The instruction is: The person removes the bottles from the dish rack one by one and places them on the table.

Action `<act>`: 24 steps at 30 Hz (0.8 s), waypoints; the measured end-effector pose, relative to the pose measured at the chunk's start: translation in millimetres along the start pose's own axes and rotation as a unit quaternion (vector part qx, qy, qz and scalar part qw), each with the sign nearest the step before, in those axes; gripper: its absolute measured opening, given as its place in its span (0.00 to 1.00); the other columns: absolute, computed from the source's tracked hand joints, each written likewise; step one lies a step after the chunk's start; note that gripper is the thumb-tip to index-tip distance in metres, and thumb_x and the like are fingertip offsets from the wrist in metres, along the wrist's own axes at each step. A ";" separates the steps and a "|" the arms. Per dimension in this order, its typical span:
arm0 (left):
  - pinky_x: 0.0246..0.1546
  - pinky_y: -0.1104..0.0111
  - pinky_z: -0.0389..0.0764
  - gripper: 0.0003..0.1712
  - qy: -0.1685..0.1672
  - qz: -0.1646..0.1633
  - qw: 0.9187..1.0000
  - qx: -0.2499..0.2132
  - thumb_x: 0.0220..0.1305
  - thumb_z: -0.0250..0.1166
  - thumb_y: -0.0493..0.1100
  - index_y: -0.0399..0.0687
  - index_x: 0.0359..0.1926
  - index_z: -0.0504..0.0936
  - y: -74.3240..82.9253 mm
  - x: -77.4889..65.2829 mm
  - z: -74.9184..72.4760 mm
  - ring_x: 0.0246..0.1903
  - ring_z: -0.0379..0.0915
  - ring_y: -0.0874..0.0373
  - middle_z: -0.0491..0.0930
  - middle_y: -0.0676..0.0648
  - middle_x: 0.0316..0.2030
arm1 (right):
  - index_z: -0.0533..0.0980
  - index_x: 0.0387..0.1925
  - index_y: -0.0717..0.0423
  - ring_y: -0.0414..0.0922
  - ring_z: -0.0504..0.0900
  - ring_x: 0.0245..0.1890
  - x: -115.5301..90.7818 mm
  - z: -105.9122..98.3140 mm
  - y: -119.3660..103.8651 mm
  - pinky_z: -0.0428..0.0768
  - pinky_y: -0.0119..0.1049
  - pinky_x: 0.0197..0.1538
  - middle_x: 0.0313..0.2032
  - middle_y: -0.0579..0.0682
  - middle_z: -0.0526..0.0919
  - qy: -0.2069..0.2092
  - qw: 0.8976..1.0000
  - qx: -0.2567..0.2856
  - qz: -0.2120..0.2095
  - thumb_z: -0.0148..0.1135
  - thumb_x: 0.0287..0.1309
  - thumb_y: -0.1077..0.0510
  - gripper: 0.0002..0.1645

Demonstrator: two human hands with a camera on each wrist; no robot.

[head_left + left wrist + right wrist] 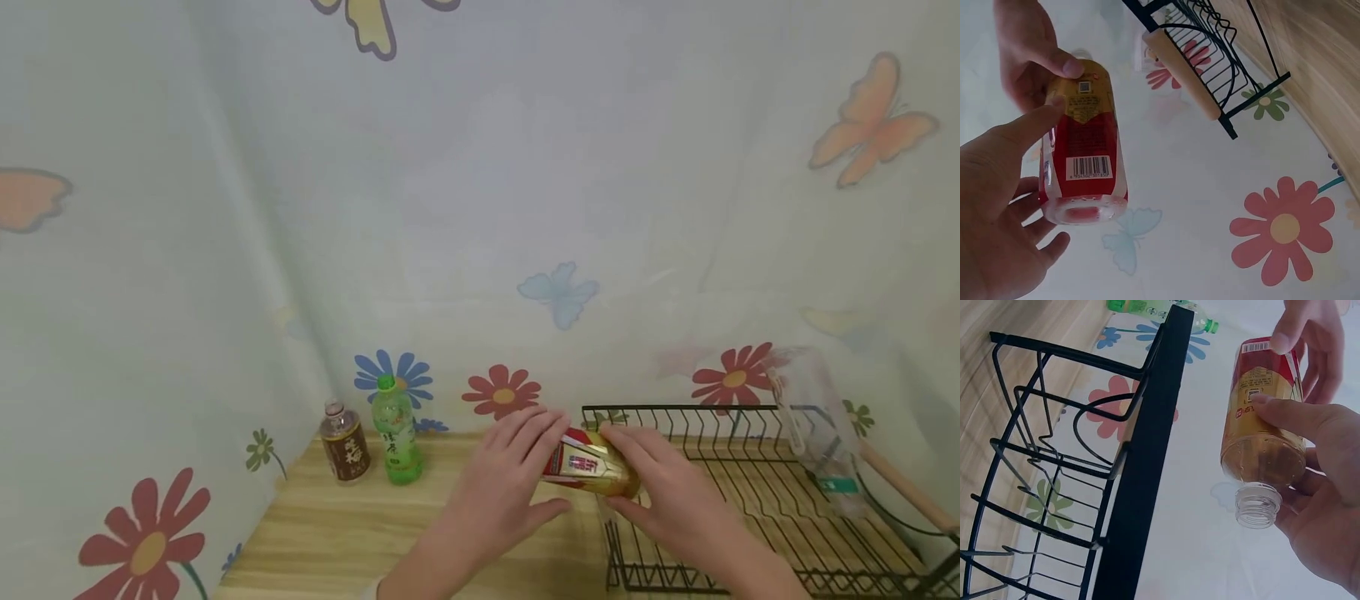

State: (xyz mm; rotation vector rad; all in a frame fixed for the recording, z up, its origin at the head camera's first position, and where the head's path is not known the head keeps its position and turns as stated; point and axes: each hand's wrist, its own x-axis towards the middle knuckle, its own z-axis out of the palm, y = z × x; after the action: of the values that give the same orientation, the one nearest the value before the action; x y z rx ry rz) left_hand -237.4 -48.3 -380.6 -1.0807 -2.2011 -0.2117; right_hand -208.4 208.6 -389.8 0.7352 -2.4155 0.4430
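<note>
Both hands hold a clear plastic drink bottle with a red and gold label, tilted nearly onto its side. My left hand is at the base end, its thumb over the label and its other fingers partly hidden behind the bottle. At the neck end, my right hand grips the bottle, thumb pressed on the gold part of the label. The bare threaded neck shows without a cap in the right wrist view. A barcode faces the left wrist camera.
A black wire rack with a wooden handle stands at the right, and a clear bottle leans in it. On the wooden table at the left are a dark-labelled bottle and a green bottle. A flower-print curtain hangs behind.
</note>
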 end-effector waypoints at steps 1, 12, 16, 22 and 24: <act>0.75 0.60 0.67 0.61 -0.002 -0.001 1.000 0.003 0.52 0.82 0.67 0.52 0.80 0.63 0.0 0.6 1.4 0.72 0.64 0.54 0.70 0.52 0.73 | 0.72 0.72 0.56 0.53 0.81 0.60 0.7 0.6 -0.4 0.88 0.50 0.53 0.63 0.54 0.79 -0.004 1.000 0.001 0.003 0.90 0.42 0.58 0.54; 0.68 0.62 0.75 0.49 0.009 -0.004 0.999 0.037 0.52 0.83 0.63 0.50 0.69 0.75 4.0 8.7 13.7 0.62 0.73 0.57 0.78 0.53 0.62 | 0.73 0.69 0.56 0.52 0.82 0.59 4.1 -3.2 2.8 0.88 0.48 0.54 0.63 0.53 0.78 -0.008 1.000 -0.005 -0.022 0.90 0.41 0.60 0.53; 0.68 0.63 0.75 0.49 0.014 0.000 0.999 0.045 0.52 0.83 0.63 0.49 0.69 0.76 5.7 12.6 16.5 0.62 0.74 0.57 0.79 0.53 0.62 | 0.73 0.69 0.57 0.52 0.81 0.59 4.2 -6.2 2.6 0.88 0.48 0.54 0.63 0.54 0.77 -0.012 1.000 -0.009 -0.022 0.90 0.41 0.61 0.53; 0.65 0.62 0.77 0.49 0.013 0.002 0.999 0.052 0.52 0.83 0.64 0.48 0.68 0.77 6.1 18.9 19.8 0.61 0.73 0.56 0.78 0.52 0.61 | 0.73 0.69 0.57 0.52 0.81 0.58 6.7 -10.4 4.0 0.88 0.47 0.53 0.63 0.55 0.77 -0.011 0.999 -0.021 -0.027 0.90 0.41 0.60 0.52; 0.65 0.62 0.77 0.49 0.014 0.002 0.999 0.050 0.51 0.84 0.64 0.48 0.68 0.77 6.2 20.2 21.1 0.61 0.73 0.55 0.78 0.51 0.60 | 0.73 0.68 0.58 0.52 0.82 0.57 6.5 -11.3 4.5 0.88 0.48 0.52 0.62 0.55 0.77 -0.009 0.999 -0.021 -0.028 0.90 0.41 0.60 0.52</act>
State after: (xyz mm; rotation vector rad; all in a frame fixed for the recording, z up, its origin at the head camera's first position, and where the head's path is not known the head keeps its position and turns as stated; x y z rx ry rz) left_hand -252.0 -22.6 -384.9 -1.0211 -2.1607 -0.1127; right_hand -210.7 214.7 -377.6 0.7887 -2.4071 0.3631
